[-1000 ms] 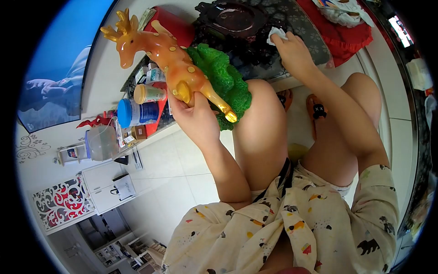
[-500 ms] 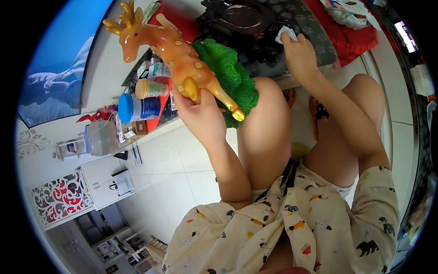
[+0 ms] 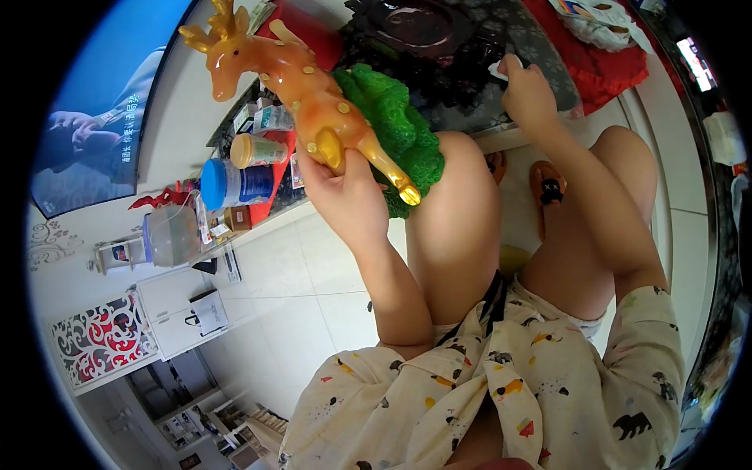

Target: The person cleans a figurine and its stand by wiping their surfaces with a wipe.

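An orange-brown deer figurine [image 3: 301, 94] with gold antlers, gold spots and gold hooves lies tilted above my left thigh. My left hand [image 3: 348, 196] is closed around its rear part, beside a gold-coloured bulge. Attached to its far side is a green, rough-textured piece [image 3: 395, 125] that reaches my thigh. My right hand [image 3: 531, 98] pinches a small white tissue [image 3: 497, 70], partly hidden by the fingers, over the right part of the tabletop. Just left of that hand is a glossy dark carved piece [image 3: 462, 74] with an oval recess.
The black patterned tabletop [image 3: 540, 51] carries a red cloth [image 3: 603, 78] with plastic bags [image 3: 599, 27] at the right. A blue-lidded jar [image 3: 235, 184], a yellow-lidded tub [image 3: 258, 150] and small boxes line the left side. A television [image 3: 94, 117] stands beyond.
My right hand has moved right, away from the dark carved piece, with the tissue still pinched. The left hand and the deer figurine have barely shifted.
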Available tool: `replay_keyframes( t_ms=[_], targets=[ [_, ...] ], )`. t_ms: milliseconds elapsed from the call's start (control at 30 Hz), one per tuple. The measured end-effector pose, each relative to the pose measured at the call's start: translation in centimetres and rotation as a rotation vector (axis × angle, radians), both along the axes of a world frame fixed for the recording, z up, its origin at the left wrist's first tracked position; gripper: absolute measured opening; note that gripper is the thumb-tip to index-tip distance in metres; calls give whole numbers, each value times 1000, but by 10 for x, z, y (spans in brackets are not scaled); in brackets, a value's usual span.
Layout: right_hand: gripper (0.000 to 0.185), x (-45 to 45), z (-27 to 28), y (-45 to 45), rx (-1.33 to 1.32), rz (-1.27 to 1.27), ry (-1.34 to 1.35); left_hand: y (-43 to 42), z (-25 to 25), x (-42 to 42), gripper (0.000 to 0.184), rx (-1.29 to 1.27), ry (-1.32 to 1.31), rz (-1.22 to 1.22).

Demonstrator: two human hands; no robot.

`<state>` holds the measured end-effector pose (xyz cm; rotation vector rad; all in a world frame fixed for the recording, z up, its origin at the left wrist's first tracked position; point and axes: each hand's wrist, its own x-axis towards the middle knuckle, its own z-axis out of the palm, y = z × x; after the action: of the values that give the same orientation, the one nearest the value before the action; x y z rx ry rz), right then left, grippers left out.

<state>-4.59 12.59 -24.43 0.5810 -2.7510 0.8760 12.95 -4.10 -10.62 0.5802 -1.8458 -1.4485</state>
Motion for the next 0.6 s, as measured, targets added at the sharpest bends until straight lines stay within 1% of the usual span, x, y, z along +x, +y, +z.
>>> replay_keyframes(
  t_ms=[67, 167, 267, 367, 433, 600],
  targets=[
    [34, -8, -8, 3, -63, 17, -32, 1, 0, -1, 50, -2, 0, 9],
    [31, -4, -1, 6, -80, 52, 27, -1, -3, -2, 50, -18, 19, 18],
    [31, -6, -8, 7, -174, 123, 192, -2, -3, -1, 50, -34, 9, 25],
    [25, -5, 2, 8, -212, 172, 197, -1, -3, -3, 38, -44, 45, 62],
    [26, -9, -1, 6, -229, 206, 197, 1, -3, -5, 33, -34, 70, 78],
    [28, -12, -1, 4, -208, 214, 197, -2, -6, -4, 33, -34, 83, 61]
  ],
)
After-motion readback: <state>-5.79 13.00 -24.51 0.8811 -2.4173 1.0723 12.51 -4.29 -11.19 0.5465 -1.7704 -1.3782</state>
